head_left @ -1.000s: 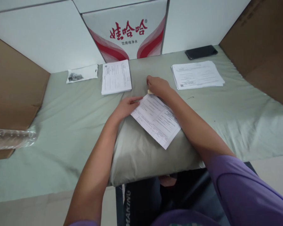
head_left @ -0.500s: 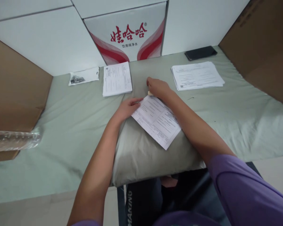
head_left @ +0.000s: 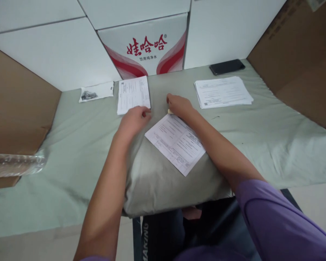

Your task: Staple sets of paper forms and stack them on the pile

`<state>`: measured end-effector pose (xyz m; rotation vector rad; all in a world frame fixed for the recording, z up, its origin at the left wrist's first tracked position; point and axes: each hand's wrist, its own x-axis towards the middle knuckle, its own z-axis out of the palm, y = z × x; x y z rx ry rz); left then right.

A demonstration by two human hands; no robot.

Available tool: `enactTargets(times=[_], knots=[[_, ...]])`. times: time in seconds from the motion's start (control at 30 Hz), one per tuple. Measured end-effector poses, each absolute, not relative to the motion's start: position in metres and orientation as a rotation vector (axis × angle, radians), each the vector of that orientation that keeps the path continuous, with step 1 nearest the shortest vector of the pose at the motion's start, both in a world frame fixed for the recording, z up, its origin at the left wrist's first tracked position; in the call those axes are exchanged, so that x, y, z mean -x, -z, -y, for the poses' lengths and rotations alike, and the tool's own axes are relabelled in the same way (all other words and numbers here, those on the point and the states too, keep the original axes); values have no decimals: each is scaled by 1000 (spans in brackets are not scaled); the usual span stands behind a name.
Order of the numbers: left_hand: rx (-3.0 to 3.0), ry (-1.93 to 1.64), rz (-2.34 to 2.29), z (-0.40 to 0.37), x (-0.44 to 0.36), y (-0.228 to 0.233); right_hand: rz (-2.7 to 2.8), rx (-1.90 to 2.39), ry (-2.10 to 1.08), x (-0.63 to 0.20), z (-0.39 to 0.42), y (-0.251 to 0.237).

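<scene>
In the head view, a printed sheet (head_left: pixel 176 145) lies aslant near the front of the bench (head_left: pixel 277 156), which a pale green cloth covers, one corner pointing toward the person. The right hand (head_left: pixel 179 105) is at the sheet's far corner, its fingers curled in tightly; a small pale thing (head_left: pixel 170 112) pokes out from under it, mostly hidden, and whether the hand grips it I cannot tell. The right forearm crosses over the sheet's right edge. The left hand (head_left: pixel 136 119) is clear of the sheet, just beyond its left corner, fingers loosely bent and free of any hold; it overlaps the near edge of the left stack (head_left: pixel 133 94) of papers, though contact there cannot be made out. To the left of that stack lies a white packet (head_left: pixel 97 91) with a dark patch. Beyond the right forearm sits the right stack (head_left: pixel 222 92), its pages slightly fanned, with a black phone (head_left: pixel 227 66) just behind it. White boxes (head_left: pixel 146 47), one with red lettering, stand along the back; brown cartons stand at either side, and a clear bottle (head_left: pixel 19 165) reaches in from the left edge.
</scene>
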<state>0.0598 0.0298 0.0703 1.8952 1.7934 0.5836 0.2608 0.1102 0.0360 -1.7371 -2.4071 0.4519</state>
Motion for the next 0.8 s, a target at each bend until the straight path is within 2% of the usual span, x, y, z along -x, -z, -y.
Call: enactTargets(times=[0.13,0.23,0.43,0.8], knots=[[-1793,-597,-1732,-64,-84,-85,2401,1718,-438,-261,-110,-36],[-1615,-512,-1638,-78,-103,-78,2411,1703,-430,-262,-111,-34],[-1379,-556,-1526,-74,-113,-54,2422,1671,-417,-263,-113,-31],[-1227,-594,-1470,-72,-115,-53,2404,1698,-447,-263,-113,-34]])
